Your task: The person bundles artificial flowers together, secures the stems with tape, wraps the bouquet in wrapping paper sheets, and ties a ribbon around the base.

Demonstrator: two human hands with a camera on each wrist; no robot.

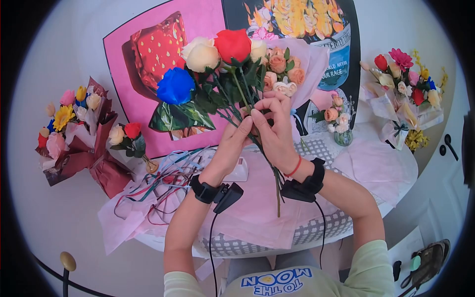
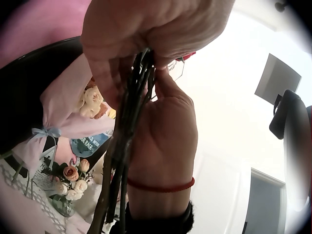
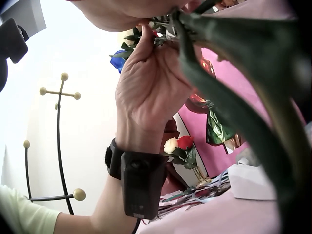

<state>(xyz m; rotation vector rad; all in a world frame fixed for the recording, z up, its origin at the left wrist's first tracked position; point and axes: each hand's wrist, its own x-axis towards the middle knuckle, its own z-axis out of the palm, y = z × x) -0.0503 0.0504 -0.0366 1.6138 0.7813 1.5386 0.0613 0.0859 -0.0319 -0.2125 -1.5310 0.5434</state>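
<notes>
So, front and centre, a bunch of roses (image 1: 205, 99) is held up over the table, with the blue rose (image 1: 175, 86) seen at the left, the red rose (image 1: 233, 46) at the top and a large cream rose (image 1: 200, 53) set between them, and the leafy stems (image 1: 278, 193) slanted down towards the front edge. Just below the heads, the stems are gripped by the left hand (image 1: 232, 143), its thumb laid against them, and they are pinched between thumb and bent fingers by the right hand (image 1: 279, 131), the two thumbs brought close together. The exact place of some left fingertips is hidden, so it cannot be told. Beneath the hands, pink sheets (image 1: 257, 198) are spread over a patterned cloth (image 1: 321, 232), and at the left a tangle of ribbons (image 1: 163, 183) is seen near a white box (image 1: 241, 171). Behind the roses, a peach bouquet (image 1: 297, 74) is wrapped in pale pink, and further out, a bouquet in dark red paper (image 1: 94, 163) is seen at the left, while another in pale paper (image 1: 420, 111) is spotted at the right
</notes>
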